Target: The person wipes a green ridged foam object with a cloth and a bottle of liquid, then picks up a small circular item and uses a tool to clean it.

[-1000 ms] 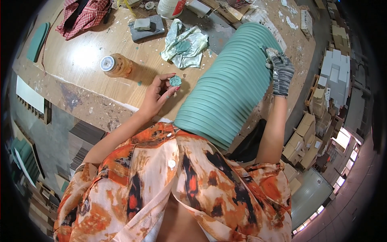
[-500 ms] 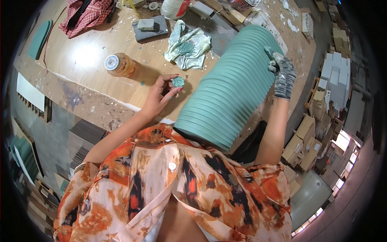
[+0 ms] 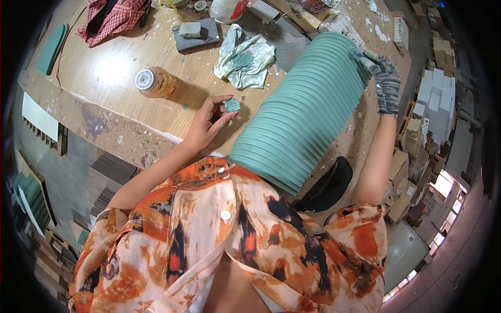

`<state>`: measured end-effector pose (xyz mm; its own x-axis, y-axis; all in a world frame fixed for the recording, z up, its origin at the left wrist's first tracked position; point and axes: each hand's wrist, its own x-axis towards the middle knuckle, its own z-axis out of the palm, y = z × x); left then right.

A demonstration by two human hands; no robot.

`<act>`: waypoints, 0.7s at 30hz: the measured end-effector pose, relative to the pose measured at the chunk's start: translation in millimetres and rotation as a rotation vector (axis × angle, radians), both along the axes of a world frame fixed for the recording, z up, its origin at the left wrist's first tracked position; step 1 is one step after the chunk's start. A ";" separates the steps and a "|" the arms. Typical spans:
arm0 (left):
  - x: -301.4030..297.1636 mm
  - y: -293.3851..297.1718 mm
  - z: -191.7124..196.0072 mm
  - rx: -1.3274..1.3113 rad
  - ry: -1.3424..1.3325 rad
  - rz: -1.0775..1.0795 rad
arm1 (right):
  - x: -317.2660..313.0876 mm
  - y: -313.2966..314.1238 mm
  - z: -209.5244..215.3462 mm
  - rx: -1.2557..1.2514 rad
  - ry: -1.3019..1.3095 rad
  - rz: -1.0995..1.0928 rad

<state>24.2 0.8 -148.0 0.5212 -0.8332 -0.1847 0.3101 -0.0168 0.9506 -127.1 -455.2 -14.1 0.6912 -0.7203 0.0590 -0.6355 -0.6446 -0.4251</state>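
A tall stack of teal round discs (image 3: 302, 112) leans across the wooden workbench (image 3: 109, 73) toward my body. My left hand (image 3: 209, 122), bare, pinches a small teal-smeared lid (image 3: 232, 105) just left of the stack. My right hand (image 3: 385, 83) wears a grey knit glove and grips a thin paint-stained brush (image 3: 366, 55) whose tip rests on the stack's far top edge.
On the bench lie a jar with a white lid (image 3: 154, 82), a paint-stained rag (image 3: 245, 55), a grey tray with a block (image 3: 195, 32), a red checked cloth (image 3: 112, 15) and a white tub (image 3: 227, 8). A black cap (image 3: 329, 185) lies by my right arm. Boxes (image 3: 438, 99) line the right.
My left hand has lifted slightly with the small lid. The gloved right hand has shifted a little along the top of the stack.
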 end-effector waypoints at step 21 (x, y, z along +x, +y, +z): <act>-1.5 -3.2 0.9 0.002 -0.003 0.000 | 75.0 7.9 38.1 -0.038 0.413 0.332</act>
